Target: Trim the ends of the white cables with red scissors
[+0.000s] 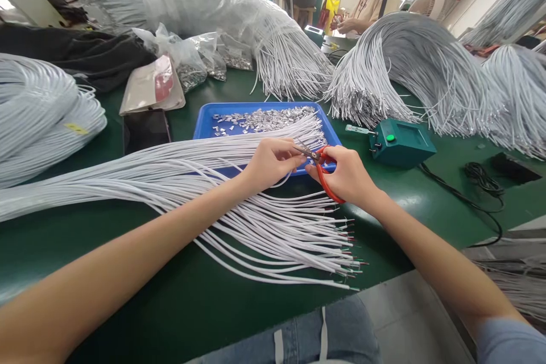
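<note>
My left hand (pixel 273 164) pinches the end of one white cable over the front of the blue tray (pixel 203 119). Red-handled scissors (pixel 326 183) are in my right hand (pixel 350 175), their blades pointing left at the pinched cable end. Whether the blades touch the wire is too small to tell. Small silvery metal pieces (pixel 273 119) lie loose in the tray, and a bundle of white cables (pixel 213 151) rests across it. More white cables (pixel 294 236) fan out below my hands, with thin coloured wires showing at their stripped ends.
A teal box-shaped device (pixel 403 145) with a green button stands right of the tray, its black cord (pixel 460 199) trailing right. Large grey cable bundles (pixel 409 51) and plastic bags (pixel 191 62) line the back. A dark phone (pixel 146 131) lies left. Another person (pixel 375 0) sits at the far side.
</note>
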`<state>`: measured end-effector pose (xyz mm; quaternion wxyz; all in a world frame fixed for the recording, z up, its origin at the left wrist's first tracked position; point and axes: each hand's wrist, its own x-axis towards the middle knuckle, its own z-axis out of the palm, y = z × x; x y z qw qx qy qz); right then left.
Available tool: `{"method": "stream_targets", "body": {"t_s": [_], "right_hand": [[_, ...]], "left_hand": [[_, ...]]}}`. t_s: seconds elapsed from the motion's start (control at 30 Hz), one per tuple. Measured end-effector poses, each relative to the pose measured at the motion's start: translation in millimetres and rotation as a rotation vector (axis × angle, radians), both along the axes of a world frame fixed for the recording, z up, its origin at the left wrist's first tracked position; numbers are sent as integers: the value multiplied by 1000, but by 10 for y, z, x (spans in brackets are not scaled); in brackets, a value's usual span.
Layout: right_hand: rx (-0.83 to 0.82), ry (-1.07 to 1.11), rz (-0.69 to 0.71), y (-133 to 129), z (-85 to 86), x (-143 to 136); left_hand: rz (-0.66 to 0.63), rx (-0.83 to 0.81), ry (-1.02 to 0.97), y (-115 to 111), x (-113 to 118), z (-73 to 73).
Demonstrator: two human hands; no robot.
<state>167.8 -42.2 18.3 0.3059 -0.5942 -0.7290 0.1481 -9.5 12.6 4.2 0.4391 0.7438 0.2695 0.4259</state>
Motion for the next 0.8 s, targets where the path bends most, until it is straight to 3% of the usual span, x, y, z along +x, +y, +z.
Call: {"method": "stream_targets", "body": {"t_s": [0.2, 0.33, 0.43, 0.63, 0.8], "right_hand": [[-7, -11, -10, 14, 2, 24], [-105, -32, -90, 53, 59, 105], [-127, 108, -156, 93, 116, 151], [-41, 617, -2, 95, 133, 110], [-58, 709, 177, 24, 84, 34]], "left_hand": [[-14, -54, -29, -2, -6, 32], [70, -194, -147, 2, -27, 58], [81, -264, -195, 3, -40, 63], [-169, -296, -141, -17, -34, 58], [-418, -377, -45, -23, -38, 63]]}}
